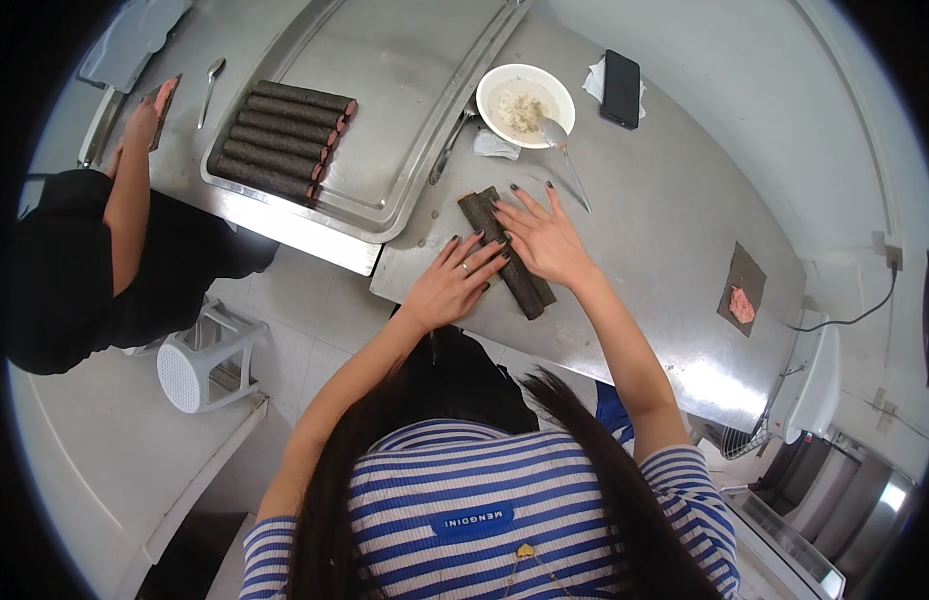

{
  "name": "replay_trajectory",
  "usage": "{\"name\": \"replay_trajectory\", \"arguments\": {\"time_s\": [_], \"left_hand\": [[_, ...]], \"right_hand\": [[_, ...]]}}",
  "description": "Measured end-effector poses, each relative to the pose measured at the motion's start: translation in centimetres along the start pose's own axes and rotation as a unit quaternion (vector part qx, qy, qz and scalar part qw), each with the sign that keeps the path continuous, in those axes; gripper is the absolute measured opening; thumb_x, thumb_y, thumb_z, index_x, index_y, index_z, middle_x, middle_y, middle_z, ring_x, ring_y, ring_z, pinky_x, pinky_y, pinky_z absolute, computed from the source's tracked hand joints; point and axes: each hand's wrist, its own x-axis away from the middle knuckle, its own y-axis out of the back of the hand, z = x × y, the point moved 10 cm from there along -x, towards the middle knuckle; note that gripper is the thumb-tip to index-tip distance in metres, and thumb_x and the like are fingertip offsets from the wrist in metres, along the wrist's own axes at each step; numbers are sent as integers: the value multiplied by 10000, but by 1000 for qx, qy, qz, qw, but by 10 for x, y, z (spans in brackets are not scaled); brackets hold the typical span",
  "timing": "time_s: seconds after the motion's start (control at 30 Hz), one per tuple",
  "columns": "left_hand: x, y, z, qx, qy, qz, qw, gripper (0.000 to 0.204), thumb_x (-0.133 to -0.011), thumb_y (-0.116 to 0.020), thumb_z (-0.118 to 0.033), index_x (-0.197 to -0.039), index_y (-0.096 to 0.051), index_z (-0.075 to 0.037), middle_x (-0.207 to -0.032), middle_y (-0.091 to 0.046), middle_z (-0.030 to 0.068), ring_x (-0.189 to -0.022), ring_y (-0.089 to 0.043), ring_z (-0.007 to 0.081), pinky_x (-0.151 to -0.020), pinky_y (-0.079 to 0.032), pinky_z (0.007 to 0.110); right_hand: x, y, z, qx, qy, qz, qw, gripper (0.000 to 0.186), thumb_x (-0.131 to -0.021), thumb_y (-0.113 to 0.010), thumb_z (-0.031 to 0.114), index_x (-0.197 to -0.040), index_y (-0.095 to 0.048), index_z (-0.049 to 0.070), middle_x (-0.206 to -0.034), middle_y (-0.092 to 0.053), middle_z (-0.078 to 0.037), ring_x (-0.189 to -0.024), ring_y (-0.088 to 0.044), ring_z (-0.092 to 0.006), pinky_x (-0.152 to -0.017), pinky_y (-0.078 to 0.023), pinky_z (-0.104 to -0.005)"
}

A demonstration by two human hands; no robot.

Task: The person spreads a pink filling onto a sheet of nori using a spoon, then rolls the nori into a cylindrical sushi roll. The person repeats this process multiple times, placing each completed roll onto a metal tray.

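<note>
A dark seaweed sheet rolled into a long tube, with some orange filling at its far end, lies diagonally on the steel table. My left hand rests on its near-left side, fingers spread over it. My right hand touches it from the right, fingers stretched apart. Just beyond is a white bowl of pale, watery mixture, with a spoon leaning out. A seaweed sheet bearing a pink paste patch lies to the right.
A steel tray holds several filled rolls. At left, another person's hand holds a sheet with pink paste, near a small spoon. A phone lies at back. A white stool stands below left; a cable runs along the right.
</note>
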Motion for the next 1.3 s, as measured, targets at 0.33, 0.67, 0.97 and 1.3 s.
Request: {"name": "replay_trajectory", "arguments": {"time_s": [0.33, 0.67, 0.97, 1.3], "left_hand": [[-4, 3, -2, 2, -5, 9, 1000, 586, -833, -615, -155, -1390, -435, -166, -1496, -350, 40, -1378, -311, 321, -1127, -271, 489], [-1, 2, 0, -9, -5, -8, 1000, 570, -843, -609, -180, -1388, -441, -181, -1485, -365, 22, -1370, -323, 288, -1113, -288, 481], [2, 2, 1, -12, 1, -15, 1000, 557, -843, -613, -175, -1376, -451, -173, -1485, -362, 19, -1368, -328, 289, -1109, -293, 481], [-3, 5, -3, -15, -13, -7, 1000, 563, -841, -612, -179, -1380, -448, -172, -1477, -373, 28, -1365, -330, 295, -1108, -296, 480]], "right_hand": [[-89, 50, -68, 92, -39, -110, 989, 390, -931, -513, 334, -1198, -622, 71, -1278, -593, -42, -1339, -400, -253, -1135, -152, -581], [-14, 25, -8, 45, 40, -42, 997, 383, -930, -506, 276, -1255, -590, 90, -1350, -540, -18, -1363, -357, -231, -1134, -169, -587], [38, 36, -11, 11, 2, -26, 1000, 403, -935, -501, 279, -1279, -559, 79, -1395, -495, -24, -1379, -340, -248, -1141, -104, -597], [-94, 33, -83, 123, -44, 12, 991, 406, -942, -499, 335, -1267, -573, 102, -1344, -544, -29, -1350, -381, -252, -1124, -178, -587]]}}
